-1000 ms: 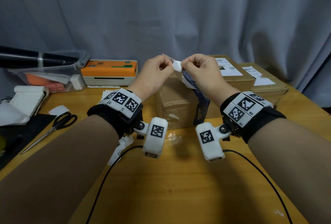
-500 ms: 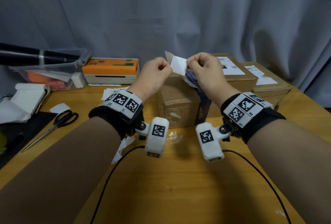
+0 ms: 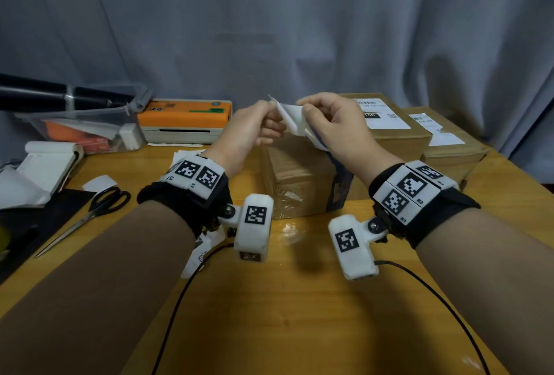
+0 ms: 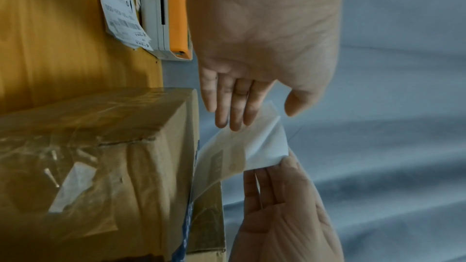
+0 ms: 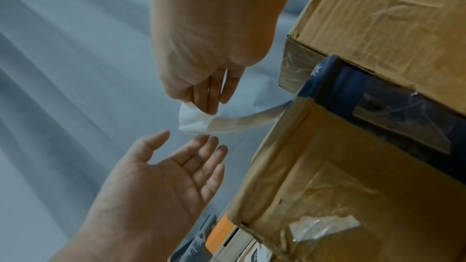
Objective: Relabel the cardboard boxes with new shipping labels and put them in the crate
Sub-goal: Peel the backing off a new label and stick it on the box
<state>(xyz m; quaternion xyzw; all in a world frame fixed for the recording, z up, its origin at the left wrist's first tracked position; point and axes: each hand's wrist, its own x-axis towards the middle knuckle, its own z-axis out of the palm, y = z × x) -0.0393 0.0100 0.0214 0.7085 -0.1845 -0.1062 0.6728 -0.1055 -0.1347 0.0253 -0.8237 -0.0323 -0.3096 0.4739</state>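
A taped cardboard box (image 3: 299, 176) stands mid-table, also seen close in the left wrist view (image 4: 100, 127) and the right wrist view (image 5: 353, 166). A white label (image 3: 292, 117) is lifted above its top, and its lower end runs down to the box's top edge. My right hand (image 3: 305, 111) pinches the label's free corner (image 5: 196, 121) between thumb and fingers. My left hand (image 3: 271, 117) is beside it with relaxed fingers. In the wrist views its fingertips (image 5: 209, 140) just touch the label's edge (image 4: 257, 146) and the thumb stands apart.
Two more labelled boxes (image 3: 389, 135) (image 3: 449, 147) sit at the back right. An orange label printer (image 3: 186, 117) and a clear plastic bin (image 3: 84, 126) stand back left. Scissors (image 3: 90, 212), loose labels (image 3: 186, 156) and paper (image 3: 39, 170) lie on the left.
Both hands pinched the label close together before. They have drawn apart a little, the label has opened out between them, and the left hand's pinch has loosened.
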